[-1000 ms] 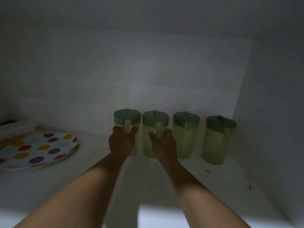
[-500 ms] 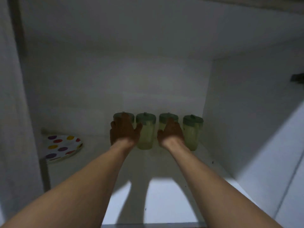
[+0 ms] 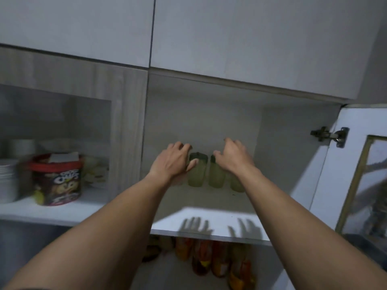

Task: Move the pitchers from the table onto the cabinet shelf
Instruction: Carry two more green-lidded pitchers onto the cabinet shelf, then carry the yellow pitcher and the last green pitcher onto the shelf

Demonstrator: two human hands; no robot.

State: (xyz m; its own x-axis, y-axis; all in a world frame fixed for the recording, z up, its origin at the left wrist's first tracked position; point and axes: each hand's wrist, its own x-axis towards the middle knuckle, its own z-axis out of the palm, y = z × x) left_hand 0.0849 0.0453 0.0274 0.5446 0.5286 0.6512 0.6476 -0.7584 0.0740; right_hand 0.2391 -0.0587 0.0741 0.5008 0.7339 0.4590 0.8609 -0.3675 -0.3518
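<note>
Both hands were raised in front of the open cabinet, empty and loosely spread: the left hand (image 3: 172, 159) had its fingers slightly curled and held nothing, and the right hand (image 3: 232, 156) was likewise open with nothing in it. Largest in view was the cabinet shelf (image 3: 209, 223), a white board whose front edge caught the light and carried the shadows of both hands. An open cabinet door (image 3: 360, 174) stood at the right on its hinge (image 3: 328, 136). In the compartment to the left sat a cereal tub (image 3: 57, 182) with a red lid, beside a stack of white bowls (image 3: 7, 181). At the back of the shelf stood the pitchers (image 3: 196, 172), pale green with darker lids, upright in a close row, partly hidden behind the hands and touched by neither.
</note>
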